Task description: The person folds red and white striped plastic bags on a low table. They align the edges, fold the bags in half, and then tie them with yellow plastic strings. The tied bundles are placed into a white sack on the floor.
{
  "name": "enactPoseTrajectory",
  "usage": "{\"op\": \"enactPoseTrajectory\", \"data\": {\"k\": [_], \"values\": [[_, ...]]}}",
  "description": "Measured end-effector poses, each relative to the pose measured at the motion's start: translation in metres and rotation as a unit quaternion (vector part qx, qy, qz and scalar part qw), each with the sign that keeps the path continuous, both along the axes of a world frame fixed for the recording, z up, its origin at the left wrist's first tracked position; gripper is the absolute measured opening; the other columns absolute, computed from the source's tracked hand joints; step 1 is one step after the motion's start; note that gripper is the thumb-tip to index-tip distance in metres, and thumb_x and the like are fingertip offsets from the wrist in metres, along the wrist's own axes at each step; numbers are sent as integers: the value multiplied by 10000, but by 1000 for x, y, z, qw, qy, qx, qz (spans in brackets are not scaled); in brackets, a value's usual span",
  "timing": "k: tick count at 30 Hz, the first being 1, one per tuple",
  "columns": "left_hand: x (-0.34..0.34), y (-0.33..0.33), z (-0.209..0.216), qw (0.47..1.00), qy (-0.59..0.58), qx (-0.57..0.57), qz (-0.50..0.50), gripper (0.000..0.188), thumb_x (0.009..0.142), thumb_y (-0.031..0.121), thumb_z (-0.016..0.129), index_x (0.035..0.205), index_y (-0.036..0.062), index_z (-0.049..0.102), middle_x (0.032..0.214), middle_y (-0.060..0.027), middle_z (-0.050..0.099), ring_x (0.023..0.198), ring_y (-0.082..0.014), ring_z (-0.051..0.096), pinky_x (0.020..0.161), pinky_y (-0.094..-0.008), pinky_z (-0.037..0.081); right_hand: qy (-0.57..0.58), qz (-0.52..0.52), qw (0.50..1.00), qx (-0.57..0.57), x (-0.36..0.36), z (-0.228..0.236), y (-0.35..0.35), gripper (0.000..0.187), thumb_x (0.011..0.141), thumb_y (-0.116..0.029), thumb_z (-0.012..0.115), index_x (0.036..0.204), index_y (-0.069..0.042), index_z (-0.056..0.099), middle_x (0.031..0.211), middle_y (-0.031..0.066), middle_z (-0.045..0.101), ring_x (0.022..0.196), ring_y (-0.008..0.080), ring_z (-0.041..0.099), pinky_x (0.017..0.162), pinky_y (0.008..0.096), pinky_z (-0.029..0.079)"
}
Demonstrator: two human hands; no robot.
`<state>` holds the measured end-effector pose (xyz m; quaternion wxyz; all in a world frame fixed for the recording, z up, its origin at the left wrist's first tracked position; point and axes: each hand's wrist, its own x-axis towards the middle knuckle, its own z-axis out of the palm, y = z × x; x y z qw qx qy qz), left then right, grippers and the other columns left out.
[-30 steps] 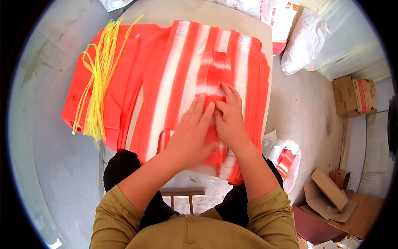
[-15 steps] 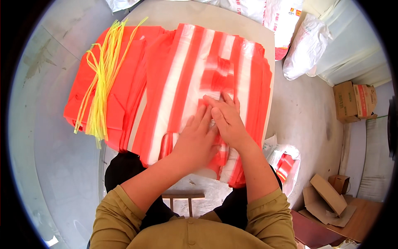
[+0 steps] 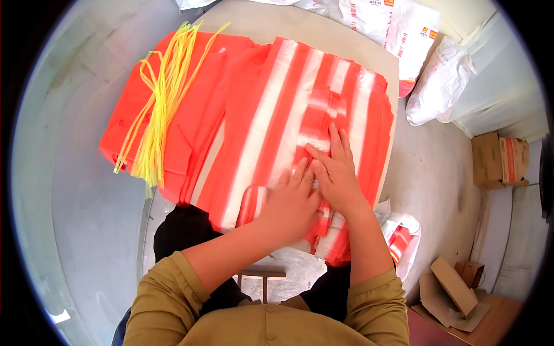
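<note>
A stack of red-and-white striped plastic bags (image 3: 271, 109) lies spread over the table in front of me. On top of it runs a narrower folded strip of striped plastic (image 3: 314, 128), partly hidden beneath my hands. My left hand (image 3: 291, 207) rests palm down on the near part of this strip, fingers stretched forward. Just right of it, my right hand (image 3: 339, 179) lies on the strip with fingers extended away from me and its thumb side close to the left fingertips. Both hands are open. A small striped fold (image 3: 251, 203) shows beside my left wrist.
Yellow plastic strips (image 3: 164, 109) lie across a pile of plain red bags (image 3: 130, 121) at the left. The beige table (image 3: 242, 17) shows at the far side. White sacks (image 3: 441, 81) stand beyond. Cardboard boxes (image 3: 496, 161) and a bag with striped plastic (image 3: 404, 239) sit to the right.
The whole scene has shifted rightward in view. My right hand's fingers are now stretched farther forward along the strip, and the two hands overlap less at the fingertips.
</note>
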<state>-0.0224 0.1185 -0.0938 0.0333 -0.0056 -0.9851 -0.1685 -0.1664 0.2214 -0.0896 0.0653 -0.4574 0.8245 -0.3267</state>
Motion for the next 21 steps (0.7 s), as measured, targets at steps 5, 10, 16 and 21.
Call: {"op": "enactPoseTrajectory", "data": {"k": [5, 10, 16, 21], "values": [[12, 4, 12, 999, 6, 47, 2, 664, 919, 317, 745, 1456, -23, 553, 1603, -334, 398, 1522, -478, 342, 1203, -625, 315, -22, -3, 1000, -13, 0, -3, -4, 372, 1006, -204, 615, 1337, -78, 728, 1743, 226, 215, 1577, 499, 216, 1273, 563, 249], [19, -3, 18, 983, 59, 172, -9, 628, 854, 149, 761, 1429, 21, 544, 1506, -252, 505, 1427, -485, 452, 1124, -547, 444, 20, -33, 999, -21, -1, -3, -5, 399, 951, -139, 682, 1343, -75, 713, 1746, 236, 176, 1555, 539, 229, 1263, 559, 279], [23, -16, 18, 968, 112, 225, -16, 131, 878, 97, 721, 982, 27, 681, 1076, -164, 658, 1093, -364, 623, 817, -432, 568, 42, -49, 998, -22, 1, -5, -11, 471, 903, -112, 744, 1367, -53, 683, 1747, 250, 144, 1548, 496, 284, 1246, 531, 328], [18, -23, 14, 969, 168, 182, 16, 255, 787, 2, 701, 1039, 26, 674, 1231, -166, 632, 1119, -381, 609, 877, -440, 562, 0, -115, 993, -24, 7, 11, -9, 659, 878, -172, 804, 1484, -58, 572, 1727, 259, 176, 1504, 437, 394, 1167, 473, 445]]}}
